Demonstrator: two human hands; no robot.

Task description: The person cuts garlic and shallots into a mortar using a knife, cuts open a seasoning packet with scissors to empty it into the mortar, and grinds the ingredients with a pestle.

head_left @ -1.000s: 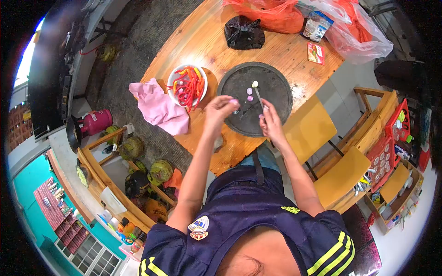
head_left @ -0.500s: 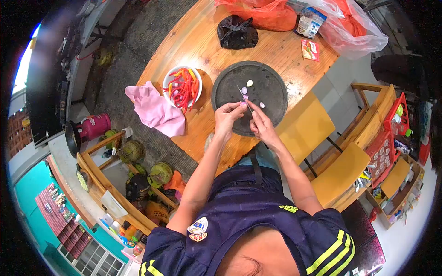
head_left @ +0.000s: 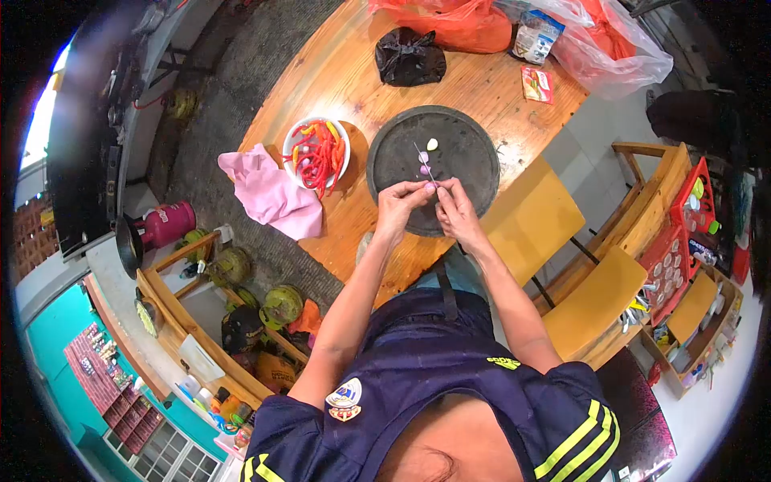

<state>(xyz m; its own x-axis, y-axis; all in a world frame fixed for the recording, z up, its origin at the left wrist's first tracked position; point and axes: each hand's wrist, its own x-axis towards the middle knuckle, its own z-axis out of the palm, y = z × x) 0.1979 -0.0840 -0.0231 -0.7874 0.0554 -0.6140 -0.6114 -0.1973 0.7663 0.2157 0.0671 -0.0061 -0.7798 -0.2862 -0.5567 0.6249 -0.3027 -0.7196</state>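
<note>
My left hand [head_left: 401, 206] pinches a small purple shallot [head_left: 430, 185] over the near part of a round dark board [head_left: 472, 153]. Beside it, my right hand [head_left: 454, 210] is closed on a thin knife [head_left: 421, 154], whose blade points away from me and touches or nearly touches the shallot. Two purple pieces [head_left: 424, 163] and a pale clove [head_left: 432, 145] lie on the board beyond my fingers. The knife's handle is hidden inside my right hand.
Left of the board are a white bowl [head_left: 345, 165] of red and yellow chillies and a pink cloth [head_left: 275, 197]. A black plastic bag [head_left: 410, 58], a red packet [head_left: 537, 85] and red plastic bags [head_left: 462, 24] lie farther back. A yellow chair [head_left: 540, 215] stands right.
My left hand has brought its shallot in to the knife. Both hands are now close together over the board's near part. The view has shifted slightly.
</note>
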